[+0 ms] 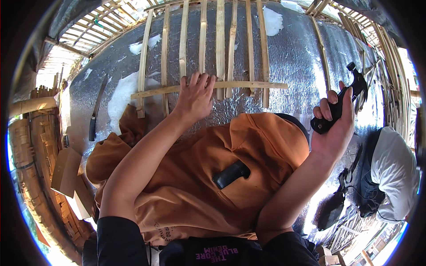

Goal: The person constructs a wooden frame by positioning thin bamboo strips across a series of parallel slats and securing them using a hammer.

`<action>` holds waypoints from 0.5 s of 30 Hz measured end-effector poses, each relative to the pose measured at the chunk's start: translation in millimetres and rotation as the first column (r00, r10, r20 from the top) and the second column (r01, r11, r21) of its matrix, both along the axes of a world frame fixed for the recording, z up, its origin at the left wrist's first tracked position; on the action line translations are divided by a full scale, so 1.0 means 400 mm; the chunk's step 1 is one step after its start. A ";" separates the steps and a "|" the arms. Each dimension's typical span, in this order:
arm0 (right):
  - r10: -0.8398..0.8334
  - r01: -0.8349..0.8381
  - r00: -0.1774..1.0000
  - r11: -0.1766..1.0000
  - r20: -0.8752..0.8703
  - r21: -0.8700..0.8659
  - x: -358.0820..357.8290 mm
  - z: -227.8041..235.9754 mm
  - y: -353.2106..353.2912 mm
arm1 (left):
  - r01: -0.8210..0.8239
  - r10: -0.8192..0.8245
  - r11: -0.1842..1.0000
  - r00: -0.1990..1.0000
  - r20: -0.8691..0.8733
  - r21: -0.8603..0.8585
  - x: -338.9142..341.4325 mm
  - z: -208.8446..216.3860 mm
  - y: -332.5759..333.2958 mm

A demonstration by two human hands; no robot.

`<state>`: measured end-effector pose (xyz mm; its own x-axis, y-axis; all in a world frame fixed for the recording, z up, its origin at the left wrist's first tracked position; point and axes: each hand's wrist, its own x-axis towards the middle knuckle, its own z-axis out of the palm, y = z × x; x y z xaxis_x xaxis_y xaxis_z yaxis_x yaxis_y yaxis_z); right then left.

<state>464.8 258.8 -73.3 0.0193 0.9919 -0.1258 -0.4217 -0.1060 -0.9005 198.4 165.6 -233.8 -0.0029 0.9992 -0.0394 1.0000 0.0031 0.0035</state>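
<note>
One orange-brown garment (186,181) spreads nearest. Past it, the right hand (338,127) holds a black hammer (339,103) aloft; the left hand (195,99) rests at a wooden crosspiece (248,84), whether gripping it I cannot tell. Best press the crosspiece flat, fingertips clear of any blow. Its long axis runs left to right, across slats (220,40) pointing away over silvery sheeting (297,57).

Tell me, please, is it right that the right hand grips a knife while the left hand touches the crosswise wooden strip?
Not quite: in the head view, the right hand grips a black hammer; the left hand does touch the crosswise strip.
</note>
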 end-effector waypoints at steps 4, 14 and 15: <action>0.024 -0.023 1.000 0.999 0.020 -0.030 -0.022 -0.020 0.007 | 0.030 -0.040 0.994 0.995 0.092 0.102 -0.016 -0.014 -0.031; 0.054 -0.058 0.997 0.996 -0.051 -0.072 -0.023 -0.045 0.019 | -0.143 0.146 0.989 0.983 0.111 -0.035 -0.058 0.065 -0.144; 0.045 -0.049 0.998 0.996 -0.054 -0.070 -0.020 -0.046 0.021 | -0.137 0.140 0.987 0.990 0.034 -0.082 -0.063 0.066 -0.164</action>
